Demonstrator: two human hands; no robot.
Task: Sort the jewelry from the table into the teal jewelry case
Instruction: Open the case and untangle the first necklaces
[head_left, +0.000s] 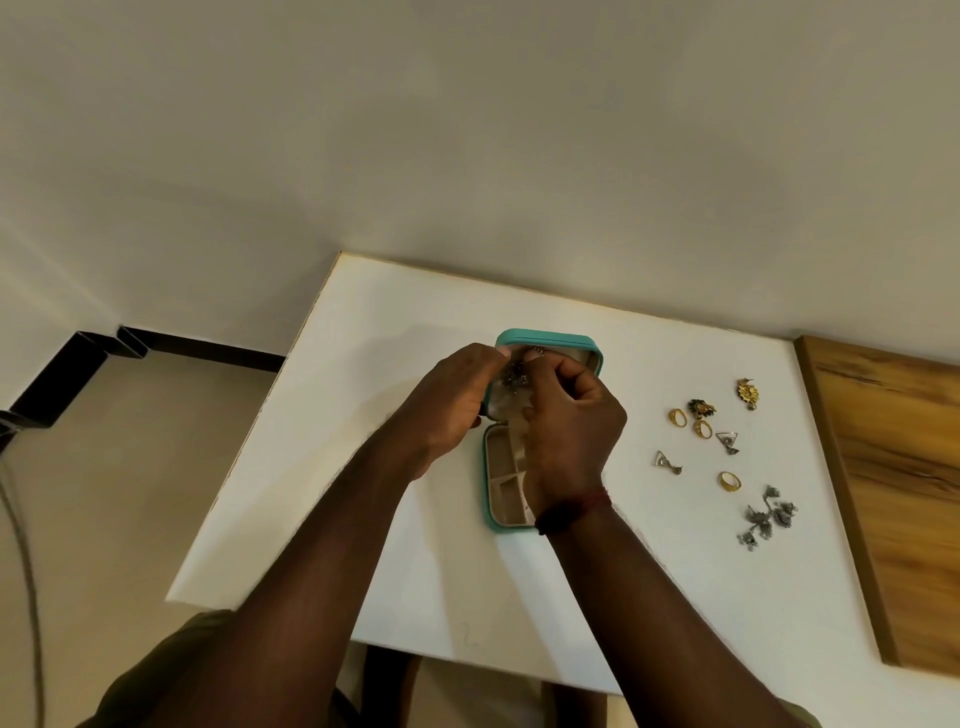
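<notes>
Fingers (561, 370) curled: right hand (571, 421) pinches a dark silvery jewelry piece (513, 373) against the open square teal jewelry case (545, 340)'s raised lid; left hand (447, 400) grips the lid's edge.

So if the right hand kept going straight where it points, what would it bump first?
The right hand would likely meet the raised lid of the teal jewelry case, just past the silver piece it pinches; depth is unclear.
</notes>
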